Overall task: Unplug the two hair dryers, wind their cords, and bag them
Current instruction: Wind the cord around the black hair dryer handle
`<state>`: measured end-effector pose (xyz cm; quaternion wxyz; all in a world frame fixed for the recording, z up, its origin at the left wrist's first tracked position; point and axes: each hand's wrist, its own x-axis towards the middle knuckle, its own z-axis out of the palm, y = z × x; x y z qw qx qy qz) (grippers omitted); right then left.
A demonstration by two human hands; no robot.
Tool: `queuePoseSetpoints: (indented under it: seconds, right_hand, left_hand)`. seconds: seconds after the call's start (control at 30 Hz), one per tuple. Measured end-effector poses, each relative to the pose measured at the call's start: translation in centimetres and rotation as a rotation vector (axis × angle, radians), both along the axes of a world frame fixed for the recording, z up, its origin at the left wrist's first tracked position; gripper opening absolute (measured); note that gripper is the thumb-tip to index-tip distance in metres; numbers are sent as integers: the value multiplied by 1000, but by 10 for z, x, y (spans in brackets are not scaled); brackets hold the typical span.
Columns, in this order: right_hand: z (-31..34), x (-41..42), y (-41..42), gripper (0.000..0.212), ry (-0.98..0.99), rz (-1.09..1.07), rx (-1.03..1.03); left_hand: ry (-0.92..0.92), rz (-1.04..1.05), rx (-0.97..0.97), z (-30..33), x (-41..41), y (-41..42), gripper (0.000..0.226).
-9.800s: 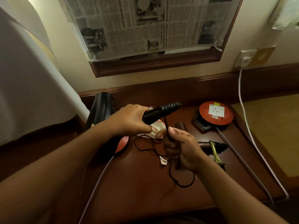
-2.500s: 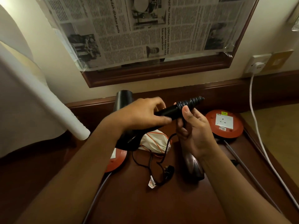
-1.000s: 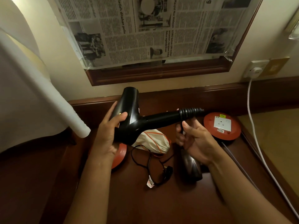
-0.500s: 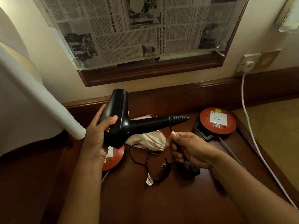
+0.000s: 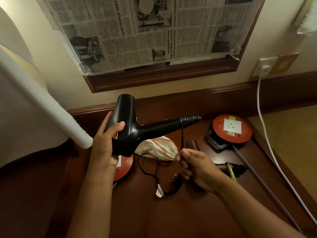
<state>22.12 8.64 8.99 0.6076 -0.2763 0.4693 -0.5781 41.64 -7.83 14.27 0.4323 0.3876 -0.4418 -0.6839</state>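
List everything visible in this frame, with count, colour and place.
black hair dryer: 1, black, held above desk
cord: 1, black, hangs from handle; plug on desk
brown hair dryer: 1, brown, desk, partly hidden behind right hand
drawstring bag: 1, cream with orange string, desk centre
extension reels: 2, red, desk left and right
white cable: 1, white, from wall socket
newspaper: 1, covering frame
desk: 1, dark wood
left hand: grips dryer body
right hand: pinches cord

Head-worn view, steeply down onto wooden desk (image 5: 171, 212)
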Motion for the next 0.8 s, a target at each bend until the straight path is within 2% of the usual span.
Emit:
queuePoseSetpoints:
  seconds: [0.17, 0.23, 0.37, 0.47, 0.6, 0.8]
  right_hand:
    - [-3, 1, -2, 48, 168, -8, 160]
    - [-5, 2, -4, 54, 168, 7, 196]
    - [-14, 2, -8, 42, -3, 29, 116]
    - [-19, 1, -11, 31, -29, 33, 39]
    - [-26, -3, -21, 29, 172, 1, 74]
    - [-13, -27, -43, 45, 639, -4, 182]
  left_hand:
    - [4, -30, 20, 1, -1, -1, 63]
    - [4, -65, 10, 4, -1, -2, 60]
    - [11, -91, 18, 6, 1, -2, 59]
    - [21, -106, 25, 8, 3, -2, 59]
    - [13, -116, 21, 9, 4, 0, 56]
    - [27, -151, 43, 15, 11, 1, 50]
